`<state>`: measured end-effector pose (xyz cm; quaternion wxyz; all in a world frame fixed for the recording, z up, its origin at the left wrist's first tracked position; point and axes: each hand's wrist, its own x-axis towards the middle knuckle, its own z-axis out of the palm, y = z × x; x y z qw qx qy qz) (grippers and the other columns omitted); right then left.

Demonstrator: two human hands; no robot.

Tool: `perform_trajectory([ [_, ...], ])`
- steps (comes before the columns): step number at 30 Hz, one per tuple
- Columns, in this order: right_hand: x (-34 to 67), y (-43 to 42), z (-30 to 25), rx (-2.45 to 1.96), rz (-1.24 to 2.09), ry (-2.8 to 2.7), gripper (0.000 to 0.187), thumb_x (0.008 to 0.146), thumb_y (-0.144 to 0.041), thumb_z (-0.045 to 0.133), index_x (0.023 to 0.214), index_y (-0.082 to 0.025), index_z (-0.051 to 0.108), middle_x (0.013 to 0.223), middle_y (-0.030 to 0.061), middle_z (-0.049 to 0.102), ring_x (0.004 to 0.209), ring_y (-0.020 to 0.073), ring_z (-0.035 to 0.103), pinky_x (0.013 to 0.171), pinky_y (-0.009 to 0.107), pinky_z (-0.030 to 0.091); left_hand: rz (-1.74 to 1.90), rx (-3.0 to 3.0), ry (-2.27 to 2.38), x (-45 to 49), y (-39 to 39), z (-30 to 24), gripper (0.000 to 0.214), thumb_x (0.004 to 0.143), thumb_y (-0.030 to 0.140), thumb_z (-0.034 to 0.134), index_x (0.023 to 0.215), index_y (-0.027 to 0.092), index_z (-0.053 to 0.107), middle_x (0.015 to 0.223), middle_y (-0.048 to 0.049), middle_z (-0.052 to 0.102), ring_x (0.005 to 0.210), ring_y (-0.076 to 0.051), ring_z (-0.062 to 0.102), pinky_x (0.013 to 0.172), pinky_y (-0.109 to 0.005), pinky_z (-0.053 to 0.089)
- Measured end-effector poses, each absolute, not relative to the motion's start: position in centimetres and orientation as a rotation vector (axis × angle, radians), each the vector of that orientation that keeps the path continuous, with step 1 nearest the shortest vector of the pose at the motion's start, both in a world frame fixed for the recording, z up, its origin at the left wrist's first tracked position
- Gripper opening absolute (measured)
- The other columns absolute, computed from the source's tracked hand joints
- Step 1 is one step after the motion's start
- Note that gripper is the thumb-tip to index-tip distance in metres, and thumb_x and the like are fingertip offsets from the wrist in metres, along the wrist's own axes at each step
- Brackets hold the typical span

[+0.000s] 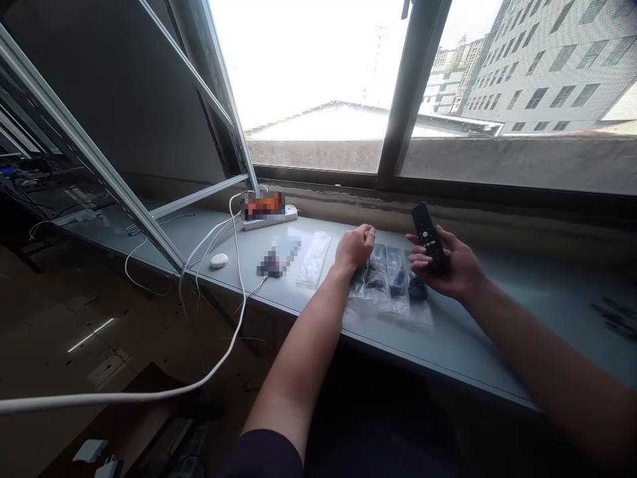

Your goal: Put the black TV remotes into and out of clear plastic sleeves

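Over the table by the window, the remote sits tilted in the right hand, fingers wrapped under its lower half and thumb on the buttons. A grip nearer its middle would likely steady it. Just beside it, the left hand rests loosely curled on the bagged remotes; whether it pinches plastic is unclear. An empty bag lies further left.

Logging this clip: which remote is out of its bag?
The remote in the right hand: it is bare, while the bagged remotes lie on the table by the left hand.
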<state>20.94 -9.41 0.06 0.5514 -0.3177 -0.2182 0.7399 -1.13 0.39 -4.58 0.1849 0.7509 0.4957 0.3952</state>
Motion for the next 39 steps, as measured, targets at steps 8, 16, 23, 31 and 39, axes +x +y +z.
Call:
perform_trajectory([
  [8, 20.6, -9.5, -0.1, -0.929, 1.674, -0.645, 0.021, 0.11, -0.039, 0.063, 0.122, -0.028, 0.075, 0.114, 0.0115, 0.081, 0.076, 0.0226, 0.074, 0.053, 0.032, 0.067, 1.078, 2.185, 1.369, -0.5, 0.6, -4.7, 0.032, 0.116, 0.036, 0.053, 0.119, 0.027, 0.084, 0.114, -0.0095, 0.086, 0.107, -0.028, 0.079, 0.095, -0.034, 0.055],
  [16, 19.5, -10.3, 0.6, -0.807, 1.699, -0.756, 0.019, 0.105, -0.026, 0.066, 0.12, -0.029, 0.077, 0.092, 0.0051, 0.07, 0.065, 0.0187, 0.062, 0.049, 0.027, 0.062, 1.072, 2.163, 1.405, -0.5, 0.7, -4.7, 0.033, 0.116, 0.037, 0.052, 0.118, 0.027, 0.084, 0.116, -0.01, 0.086, 0.111, -0.028, 0.078, 0.099, -0.035, 0.056],
  [23, 19.9, -9.8, -0.2, -0.966, 1.683, -0.797, 0.04, 0.092, -0.003, 0.073, 0.124, -0.026, 0.076, 0.105, 0.0085, 0.081, 0.085, 0.022, 0.08, 0.073, 0.033, 0.074, 1.105, 2.183, 1.381, -0.5, 1.4, -5.3, 0.032, 0.115, 0.037, 0.054, 0.113, 0.025, 0.084, 0.112, -0.0103, 0.087, 0.107, -0.028, 0.079, 0.096, -0.035, 0.055],
  [31, 19.7, -9.6, -1.2, -0.9, 1.331, -1.035, 0.043, 0.075, -0.015, 0.104, 0.108, -0.03, 0.08, 0.111, 0.002, 0.086, 0.114, 0.026, 0.083, 0.093, 0.038, 0.071, 1.088, 2.176, 1.382, -0.4, 1.2, -5.1, 0.033, 0.116, 0.036, 0.054, 0.115, 0.026, 0.085, 0.111, -0.0101, 0.086, 0.107, -0.028, 0.079, 0.097, -0.035, 0.056],
  [39, 19.4, -9.7, -1.3, -0.869, 1.056, -1.178, 0.033, 0.071, -0.028, 0.109, 0.097, -0.032, 0.088, 0.122, 0.0026, 0.087, 0.138, 0.034, 0.073, 0.113, 0.048, 0.064, 1.097, 2.146, 1.379, -0.4, 1.1, -4.9, 0.032, 0.116, 0.036, 0.055, 0.115, 0.026, 0.085, 0.115, -0.0098, 0.087, 0.111, -0.028, 0.079, 0.1, -0.034, 0.056],
])
